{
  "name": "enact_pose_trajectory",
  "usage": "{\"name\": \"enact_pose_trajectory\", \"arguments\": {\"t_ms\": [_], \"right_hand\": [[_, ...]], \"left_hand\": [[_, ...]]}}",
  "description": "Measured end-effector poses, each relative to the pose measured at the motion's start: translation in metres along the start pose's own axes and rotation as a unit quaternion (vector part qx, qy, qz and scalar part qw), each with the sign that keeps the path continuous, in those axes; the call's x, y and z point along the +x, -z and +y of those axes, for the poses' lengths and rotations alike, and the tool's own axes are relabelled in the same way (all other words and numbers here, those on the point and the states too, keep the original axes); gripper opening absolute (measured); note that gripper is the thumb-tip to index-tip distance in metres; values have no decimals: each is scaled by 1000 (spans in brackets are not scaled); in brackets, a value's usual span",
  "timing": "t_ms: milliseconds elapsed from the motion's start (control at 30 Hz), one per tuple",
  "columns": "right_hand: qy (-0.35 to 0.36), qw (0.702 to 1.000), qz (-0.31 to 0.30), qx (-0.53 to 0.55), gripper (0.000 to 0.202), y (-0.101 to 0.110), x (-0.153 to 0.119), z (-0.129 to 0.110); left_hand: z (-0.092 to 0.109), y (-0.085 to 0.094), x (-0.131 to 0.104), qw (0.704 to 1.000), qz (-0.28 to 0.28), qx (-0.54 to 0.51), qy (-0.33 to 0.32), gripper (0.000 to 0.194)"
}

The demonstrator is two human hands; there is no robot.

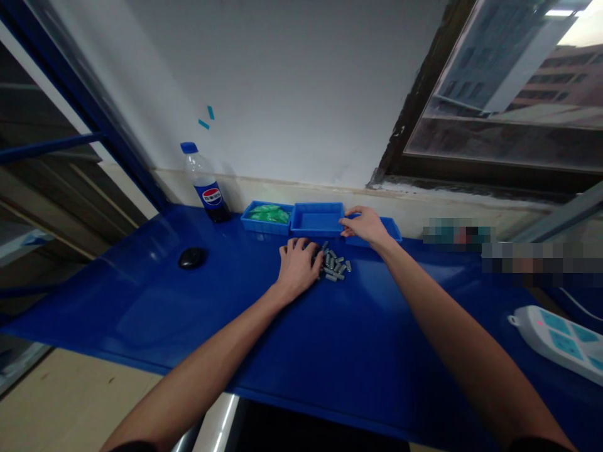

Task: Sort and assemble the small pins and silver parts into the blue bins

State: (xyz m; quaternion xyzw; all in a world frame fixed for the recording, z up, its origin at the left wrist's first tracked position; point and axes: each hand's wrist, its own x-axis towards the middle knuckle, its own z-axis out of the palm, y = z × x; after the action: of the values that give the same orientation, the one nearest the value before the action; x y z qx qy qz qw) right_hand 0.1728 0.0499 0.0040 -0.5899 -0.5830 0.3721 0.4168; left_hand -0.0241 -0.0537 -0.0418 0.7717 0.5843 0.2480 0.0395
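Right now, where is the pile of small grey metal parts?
The pile of grey metal parts lies on the blue table at centre, just right of the left hand and in front of the empty blue tray.

Bench count: trays, bottle, mouse, strip, metal pieces.
Three blue trays [316, 221]; one cola bottle [206, 182]; one black mouse [192, 257]; one power strip [558, 339]; small grey metal cylinders [335, 266], a heap, partly hidden, not countable.
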Motion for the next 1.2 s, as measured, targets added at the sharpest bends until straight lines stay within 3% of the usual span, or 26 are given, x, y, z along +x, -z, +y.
{"name": "enact_pose_trajectory", "arguments": {"t_ms": [100, 200, 333, 500, 633, 767, 867, 1033, 1200], "right_hand": [[62, 997, 12, 32, 19, 4, -6, 12], [89, 995, 36, 3, 21, 13, -19, 20], [199, 955, 112, -189, 16, 31, -40, 32], [193, 907, 193, -322, 46, 54, -55, 60], [182, 917, 188, -301, 51, 64, -50, 84], [190, 934, 199, -230, 45, 65, -45, 97], [179, 933, 238, -202, 43, 65, -49, 92], [192, 917, 312, -159, 41, 70, -68, 61], [233, 914, 307, -127, 38, 63, -81, 32]], "left_hand": [[3, 0, -3, 999, 14, 23, 25, 39], [6, -7, -8, 999, -11, 17, 36, 45], [9, -12, -10, 999, -29, -12, 16, 51], [11, 0, -1, 999, 18, 5, -40, 49], [12, 5, 9, 996, 43, 46, -61, 51], [13, 0, 14, 996, 14, 50, -79, 54], [14, -1, 16, 995, 3, 45, -89, 55], [12, 6, 17, 996, 0, 25, -85, 52], [2, 12, 23, 991, 47, -80, -99, 42]]}}
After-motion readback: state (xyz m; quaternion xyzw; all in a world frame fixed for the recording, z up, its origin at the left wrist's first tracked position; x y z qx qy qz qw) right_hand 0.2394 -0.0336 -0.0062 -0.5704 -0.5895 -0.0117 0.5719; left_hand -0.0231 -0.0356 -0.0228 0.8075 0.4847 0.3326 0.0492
